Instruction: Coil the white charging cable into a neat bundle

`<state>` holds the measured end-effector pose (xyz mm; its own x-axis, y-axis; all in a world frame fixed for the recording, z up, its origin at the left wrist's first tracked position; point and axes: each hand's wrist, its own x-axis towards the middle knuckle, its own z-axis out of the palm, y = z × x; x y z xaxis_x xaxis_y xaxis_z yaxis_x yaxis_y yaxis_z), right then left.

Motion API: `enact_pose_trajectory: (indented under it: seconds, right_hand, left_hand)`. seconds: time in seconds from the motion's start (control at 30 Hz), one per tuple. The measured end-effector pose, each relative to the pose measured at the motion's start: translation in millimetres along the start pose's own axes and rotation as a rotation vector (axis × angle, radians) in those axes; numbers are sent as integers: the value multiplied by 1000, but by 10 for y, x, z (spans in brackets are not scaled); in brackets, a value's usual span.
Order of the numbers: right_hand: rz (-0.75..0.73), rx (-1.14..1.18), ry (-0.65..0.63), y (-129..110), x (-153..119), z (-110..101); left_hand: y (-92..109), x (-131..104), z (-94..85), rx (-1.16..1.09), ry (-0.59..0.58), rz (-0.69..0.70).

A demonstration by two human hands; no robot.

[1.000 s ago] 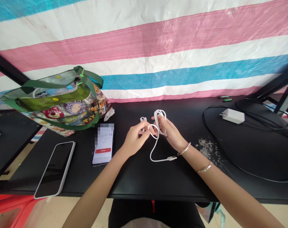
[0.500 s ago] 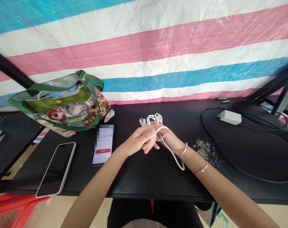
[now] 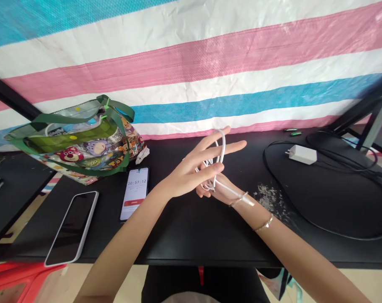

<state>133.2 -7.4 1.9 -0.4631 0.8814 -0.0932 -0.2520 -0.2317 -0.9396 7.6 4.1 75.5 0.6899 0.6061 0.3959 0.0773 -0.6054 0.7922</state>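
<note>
white cable (image 3: 221, 148): thin, partly coiled, held above the black desk. One loop stands upright over the extended fingers of the left hand (image 3: 194, 172), a small bundle sits between both hands, and a tail runs across the right wrist.

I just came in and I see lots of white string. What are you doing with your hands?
That is a white cable. The left hand is stretched out over the black table with the cable looped round its fingers. The right hand lies underneath, holding the bundled coils. A phone showing a timer, a dark phone and a cartoon bag sit to the left.
</note>
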Motion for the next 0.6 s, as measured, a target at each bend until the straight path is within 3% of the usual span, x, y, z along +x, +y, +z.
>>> enact_pose_trajectory:
  seconds: [0.1, 0.17, 0.4, 0.6]
  right_hand:
    - [-48, 24, -159, -39, -36, 17]
    - [-48, 19, -178, -64, -55, 24]
    - [-115, 18, 11, -94, -33, -9]
    - [-215, -16, 74, -93, -16, -46]
  left_hand:
    - [-55, 61, -24, 177, 85, 26]
    - [-114, 80, -37, 286, 152, -27]
    - [-378, -23, -66, 577, 387, -167]
    - [-421, -139, -22, 655, 434, -155]
